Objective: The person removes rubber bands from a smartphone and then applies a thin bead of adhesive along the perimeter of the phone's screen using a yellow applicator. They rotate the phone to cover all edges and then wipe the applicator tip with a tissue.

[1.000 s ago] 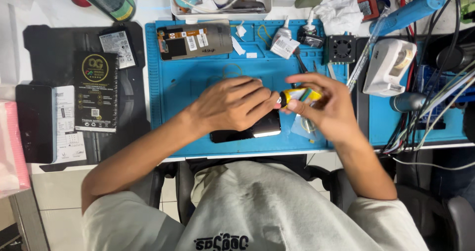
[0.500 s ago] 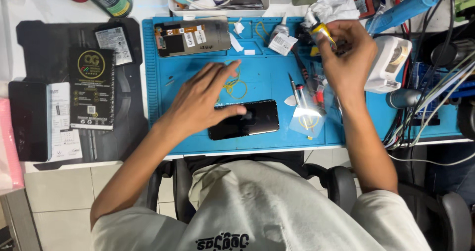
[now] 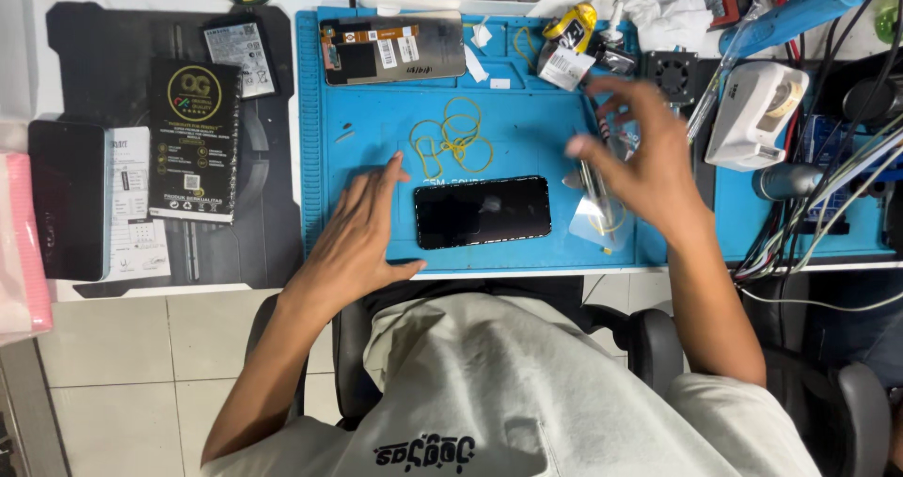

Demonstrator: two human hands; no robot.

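Observation:
A black smartphone (image 3: 483,212) lies screen-up on the blue work mat (image 3: 376,119), near its front edge. My left hand (image 3: 362,232) rests flat on the mat just left of the phone, fingers spread, holding nothing. My right hand (image 3: 644,157) hovers blurred above the mat to the right of the phone, fingers loosely apart and empty, over thin metal tools (image 3: 593,190) and a clear plastic film (image 3: 600,228). Several yellow rubber bands (image 3: 453,143) lie behind the phone. A small yellow bottle (image 3: 576,23) stands at the mat's back edge.
A phone back panel (image 3: 392,49) lies at the mat's back left. A black box (image 3: 195,140) and another dark phone (image 3: 66,199) sit on a black mat to the left. A white device (image 3: 755,110), cables (image 3: 818,223) and a blue tool (image 3: 800,11) crowd the right.
My right hand put the yellow bottle down at the mat's back and came back toward the tools. My left hand slid off the phone to the mat on its left.

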